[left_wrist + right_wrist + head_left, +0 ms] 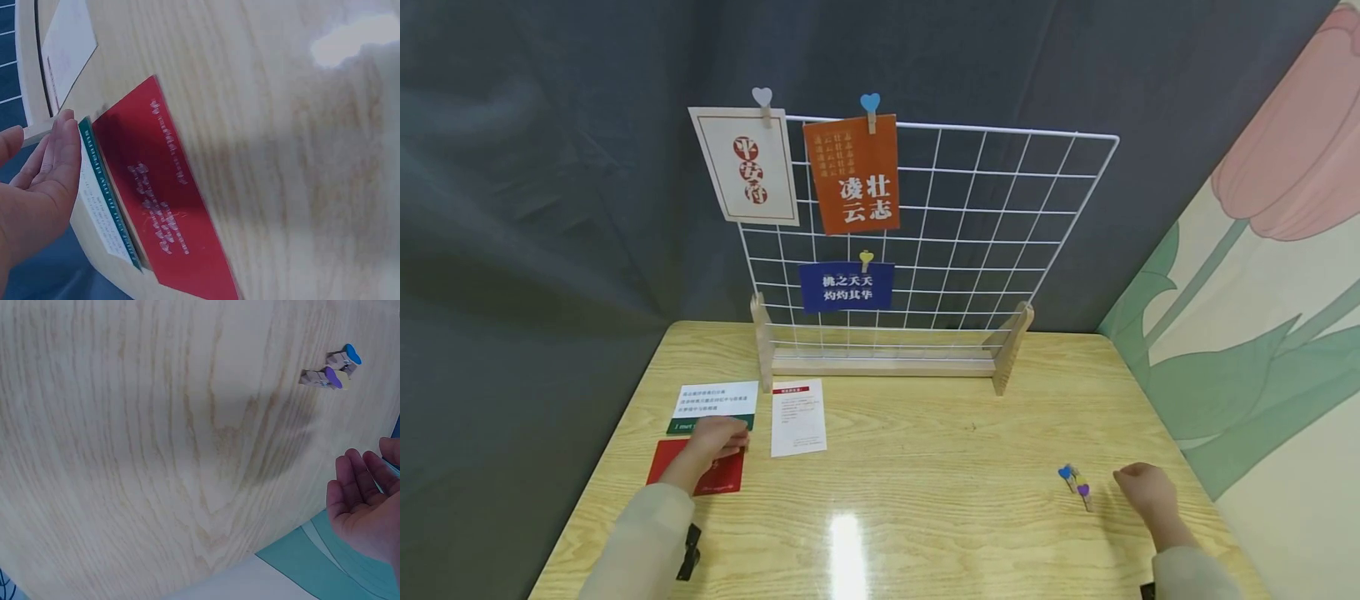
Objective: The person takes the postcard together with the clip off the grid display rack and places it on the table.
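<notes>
My left hand (718, 437) hovers over two cards at the table's left side, its fingers loosely bent with nothing in them. Below it is a red card (724, 481) with pale writing; just beyond lies a white card with a green band (718, 398). In the left wrist view the same hand (47, 187) shows an empty palm beside the banded card. My right hand (1148, 493), loosely curled and holding nothing, is at the right. Left of it lie small wooden clips with heart tops, one blue (1065, 473), one purple (1083, 491) and one yellow (344, 380).
A white wire grid (1022, 211) stands on a wooden base (880, 366) at the back. Heart clips hold a white card (730, 179), an orange card (831, 196) and a blue card (812, 292) on it. A white paper card (797, 429) lies before the base.
</notes>
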`<action>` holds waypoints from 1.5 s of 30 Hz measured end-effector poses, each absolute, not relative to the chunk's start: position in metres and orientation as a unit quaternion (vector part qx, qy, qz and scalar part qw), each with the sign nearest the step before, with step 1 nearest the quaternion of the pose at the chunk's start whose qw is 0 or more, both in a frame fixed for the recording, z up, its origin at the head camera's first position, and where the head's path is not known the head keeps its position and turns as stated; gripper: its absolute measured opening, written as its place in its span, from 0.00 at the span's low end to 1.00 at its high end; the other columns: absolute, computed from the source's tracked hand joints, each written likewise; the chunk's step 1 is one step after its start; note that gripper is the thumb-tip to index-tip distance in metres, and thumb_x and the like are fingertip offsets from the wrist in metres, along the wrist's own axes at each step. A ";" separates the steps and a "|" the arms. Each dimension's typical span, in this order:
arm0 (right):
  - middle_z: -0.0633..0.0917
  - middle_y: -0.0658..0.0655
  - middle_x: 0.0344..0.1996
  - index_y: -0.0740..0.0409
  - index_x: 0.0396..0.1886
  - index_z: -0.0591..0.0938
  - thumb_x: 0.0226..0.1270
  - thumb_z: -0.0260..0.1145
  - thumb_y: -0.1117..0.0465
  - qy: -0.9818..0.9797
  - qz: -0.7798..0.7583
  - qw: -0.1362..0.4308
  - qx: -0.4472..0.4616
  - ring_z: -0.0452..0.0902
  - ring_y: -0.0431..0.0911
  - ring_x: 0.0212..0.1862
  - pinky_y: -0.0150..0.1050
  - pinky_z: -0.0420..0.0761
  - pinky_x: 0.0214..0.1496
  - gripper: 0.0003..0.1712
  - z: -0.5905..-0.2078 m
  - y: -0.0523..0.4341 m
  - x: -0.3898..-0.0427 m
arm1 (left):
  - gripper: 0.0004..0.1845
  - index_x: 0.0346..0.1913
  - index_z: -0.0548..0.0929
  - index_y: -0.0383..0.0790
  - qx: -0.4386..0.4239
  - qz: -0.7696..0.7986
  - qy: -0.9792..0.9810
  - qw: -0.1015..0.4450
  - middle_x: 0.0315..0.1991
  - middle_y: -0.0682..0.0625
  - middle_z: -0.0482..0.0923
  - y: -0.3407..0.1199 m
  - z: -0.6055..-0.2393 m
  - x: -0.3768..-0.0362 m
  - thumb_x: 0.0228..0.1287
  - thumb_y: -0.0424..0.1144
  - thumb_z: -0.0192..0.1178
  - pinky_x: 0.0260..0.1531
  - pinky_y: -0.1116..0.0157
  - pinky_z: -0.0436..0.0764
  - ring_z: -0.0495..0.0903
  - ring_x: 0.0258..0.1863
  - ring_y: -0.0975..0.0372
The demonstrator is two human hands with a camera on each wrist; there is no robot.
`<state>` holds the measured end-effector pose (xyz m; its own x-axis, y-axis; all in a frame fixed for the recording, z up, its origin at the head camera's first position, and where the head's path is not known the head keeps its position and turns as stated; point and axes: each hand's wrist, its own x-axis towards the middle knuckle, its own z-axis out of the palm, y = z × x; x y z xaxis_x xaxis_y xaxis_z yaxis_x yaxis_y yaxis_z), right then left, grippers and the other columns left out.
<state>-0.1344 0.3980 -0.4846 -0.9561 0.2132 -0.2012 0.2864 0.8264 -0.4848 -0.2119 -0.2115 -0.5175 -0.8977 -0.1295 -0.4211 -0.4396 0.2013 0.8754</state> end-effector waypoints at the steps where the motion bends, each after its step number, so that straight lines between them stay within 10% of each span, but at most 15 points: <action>1: 0.75 0.72 0.30 0.81 0.36 0.70 0.60 0.48 0.60 0.954 -0.263 0.068 0.130 0.71 0.62 0.33 0.51 0.71 0.32 0.22 -0.482 0.398 -0.135 | 0.18 0.45 0.69 0.19 -0.183 0.601 0.767 0.128 0.31 0.39 0.78 -0.212 -0.515 -0.213 0.58 0.32 0.51 0.34 0.61 0.77 0.78 0.30 0.56; 24: 0.74 0.74 0.31 0.82 0.38 0.69 0.62 0.46 0.59 0.959 -0.262 0.027 0.103 0.69 0.64 0.34 0.51 0.71 0.30 0.24 -0.433 0.402 -0.166 | 0.20 0.47 0.73 0.25 -0.100 0.571 0.809 0.102 0.40 0.37 0.75 -0.236 -0.492 -0.253 0.56 0.38 0.55 0.39 0.55 0.74 0.77 0.37 0.53; 37: 0.74 0.73 0.29 0.81 0.34 0.71 0.61 0.48 0.60 0.964 -0.249 -0.035 0.081 0.70 0.63 0.32 0.50 0.71 0.28 0.21 -0.407 0.397 -0.185 | 0.24 0.48 0.75 0.36 -0.114 0.535 0.833 0.082 0.43 0.44 0.75 -0.269 -0.544 -0.310 0.53 0.50 0.58 0.13 0.58 0.73 0.77 0.37 0.58; 45: 0.74 0.74 0.33 0.79 0.36 0.72 0.61 0.48 0.59 0.967 -0.238 -0.054 0.073 0.70 0.63 0.33 0.51 0.71 0.30 0.21 -0.382 0.384 -0.202 | 0.23 0.48 0.75 0.35 -0.096 0.539 0.834 0.068 0.42 0.43 0.75 -0.265 -0.523 -0.313 0.54 0.49 0.58 0.29 0.49 0.74 0.77 0.37 0.56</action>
